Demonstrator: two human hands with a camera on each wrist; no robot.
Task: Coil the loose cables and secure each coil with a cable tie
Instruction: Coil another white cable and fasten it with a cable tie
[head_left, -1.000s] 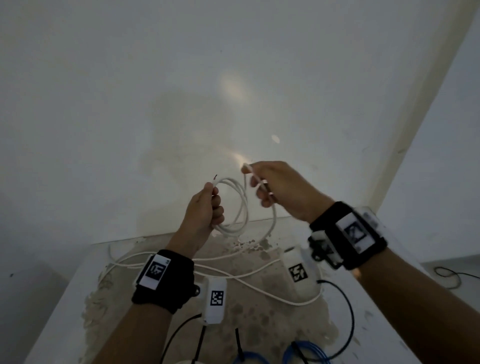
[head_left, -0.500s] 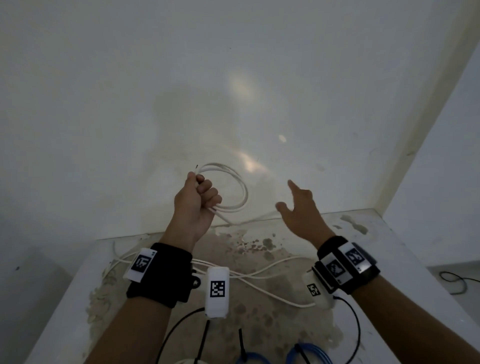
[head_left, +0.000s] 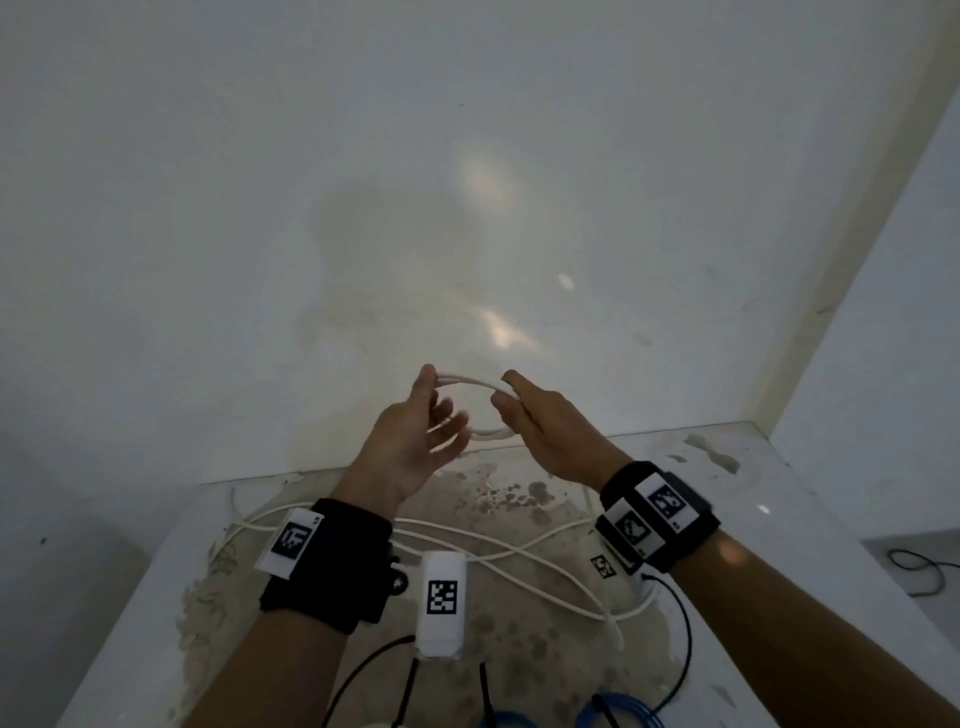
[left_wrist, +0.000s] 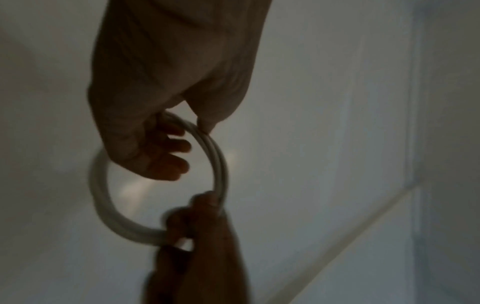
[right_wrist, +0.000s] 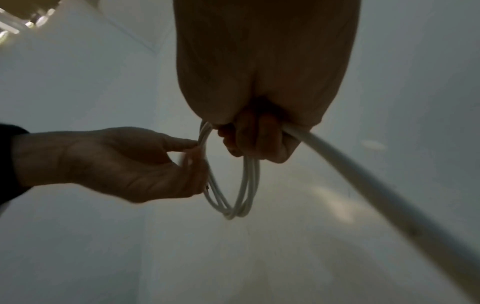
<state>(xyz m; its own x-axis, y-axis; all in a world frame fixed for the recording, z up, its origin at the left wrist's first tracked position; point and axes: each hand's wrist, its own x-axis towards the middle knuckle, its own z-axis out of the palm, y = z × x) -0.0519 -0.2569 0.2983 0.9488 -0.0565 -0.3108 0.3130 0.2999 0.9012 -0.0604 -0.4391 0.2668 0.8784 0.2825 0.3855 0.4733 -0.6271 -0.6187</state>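
Note:
A small coil of white cable (head_left: 470, 383) hangs in the air in front of the wall, between my two hands. My left hand (head_left: 434, 379) pinches its left side between thumb and forefinger, the other fingers loosely spread. In the right wrist view that pinch (right_wrist: 198, 147) sits on the coil (right_wrist: 246, 185). My right hand (head_left: 511, 402) has its fingers curled round the coil's right side (right_wrist: 254, 139). The cable's free length (right_wrist: 363, 176) runs from that fist down to the right. The left wrist view shows the loop (left_wrist: 221, 164) blurred.
Below the hands is a stained white table (head_left: 779, 519) in a wall corner. Loose white cable (head_left: 519, 566) crosses it. Blue cable coils (head_left: 623, 712) and thin black cables (head_left: 683, 634) lie near the front edge. Another black cable (head_left: 924, 571) lies on the floor at right.
Half a second ago my right hand was open and off the coil; it has come back and gripped the coil's right side. My left hand went from a fist to a thumb-and-forefinger pinch.

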